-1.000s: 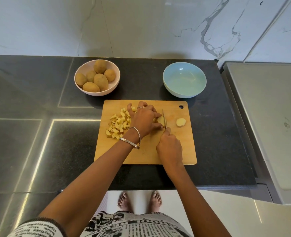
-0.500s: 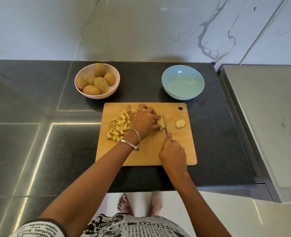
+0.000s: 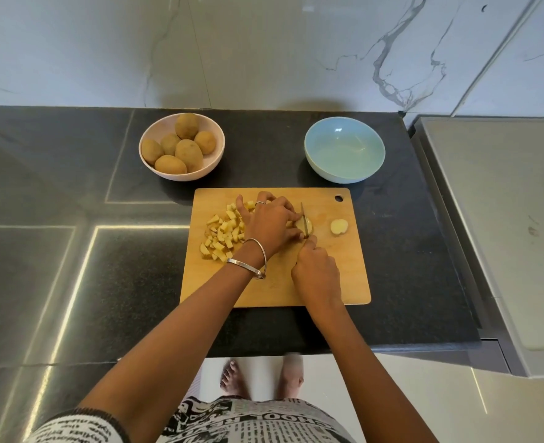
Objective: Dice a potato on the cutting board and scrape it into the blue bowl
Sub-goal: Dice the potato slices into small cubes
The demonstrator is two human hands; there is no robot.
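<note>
A wooden cutting board (image 3: 334,282) lies on the dark counter. My left hand (image 3: 272,223) presses down on a potato piece (image 3: 307,226) near the board's middle. My right hand (image 3: 317,276) grips a knife (image 3: 303,219) whose blade stands upright in that piece, just right of my left fingertips. A pile of potato dice (image 3: 222,235) lies left of my left hand. A small potato end slice (image 3: 339,226) rests alone to the right of the blade. The blue bowl (image 3: 344,148) stands behind the board's right half, with nothing in it.
A pink bowl (image 3: 147,161) with several whole potatoes stands behind the board's left corner. A marble wall runs along the back. A grey steel surface (image 3: 504,219) adjoins the counter on the right. The counter's front edge is just below the board.
The knife blade has shifted slightly along the held potato piece between cuts. My left hand stays on the piece. The view has tilted a little.
</note>
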